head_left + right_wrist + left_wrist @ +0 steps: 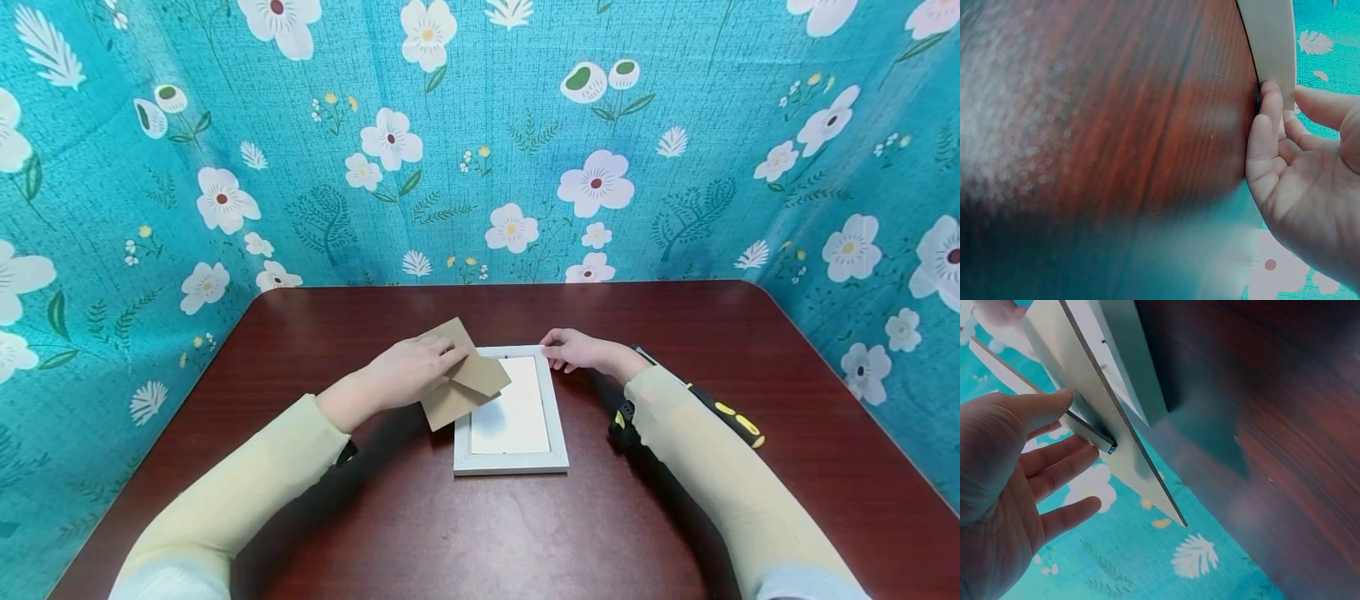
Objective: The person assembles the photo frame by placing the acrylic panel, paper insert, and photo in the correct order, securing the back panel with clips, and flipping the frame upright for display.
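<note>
A white picture frame (557,412) lies on the table with a white sheet (521,417) inside its border. My left hand (408,371) holds a brown backing board (448,406) tilted over the frame's left side. In the left wrist view, thumb and fingers pinch the stand leg (1007,367), which sticks out from the board (1088,381). At the frame's far right corner is my right hand (577,350). The right wrist view has its thumb on one side of the frame (1272,47) and the fingers curled on the other.
A tool with a black and yellow handle (731,412) lies on the dark red-brown table (360,517), partly hidden by my right forearm. A turquoise flowered curtain (465,158) hangs behind the table and along both sides.
</note>
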`<state>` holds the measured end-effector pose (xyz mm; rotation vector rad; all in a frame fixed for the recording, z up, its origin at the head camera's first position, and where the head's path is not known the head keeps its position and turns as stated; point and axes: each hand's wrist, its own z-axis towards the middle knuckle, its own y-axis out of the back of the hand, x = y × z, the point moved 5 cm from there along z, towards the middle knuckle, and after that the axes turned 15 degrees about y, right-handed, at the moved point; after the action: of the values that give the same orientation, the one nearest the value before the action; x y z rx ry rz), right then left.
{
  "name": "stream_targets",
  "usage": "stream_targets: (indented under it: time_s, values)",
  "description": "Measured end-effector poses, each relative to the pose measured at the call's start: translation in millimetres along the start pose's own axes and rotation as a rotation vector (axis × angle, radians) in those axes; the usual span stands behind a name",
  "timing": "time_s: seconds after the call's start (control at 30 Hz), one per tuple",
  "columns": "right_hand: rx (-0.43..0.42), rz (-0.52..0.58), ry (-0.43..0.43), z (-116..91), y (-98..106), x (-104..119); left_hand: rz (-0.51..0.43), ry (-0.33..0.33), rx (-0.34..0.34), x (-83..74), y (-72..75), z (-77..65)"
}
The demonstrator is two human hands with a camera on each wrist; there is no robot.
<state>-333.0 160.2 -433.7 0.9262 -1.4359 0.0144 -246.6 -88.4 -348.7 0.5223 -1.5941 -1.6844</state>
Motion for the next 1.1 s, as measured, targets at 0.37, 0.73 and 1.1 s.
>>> stream_targets:
  time_s: [0.37,0.73,1.1]
  values:
    - [-0.005,0.002,-0.002,-0.2,-1.3,0.7,0.018,-0.095,0.018,-26.5,1.4,15.2]
    - [-0.014,-0.003,0.004,-0.2,0.4,-0.2,0.085,-0.179,0.031,-46.8,2.6,26.5]
    - [-0.013,-0.003,0.009,-1.7,-1.2,0.1,0.145,-0.218,0.035,-65.9,-3.3,28.8]
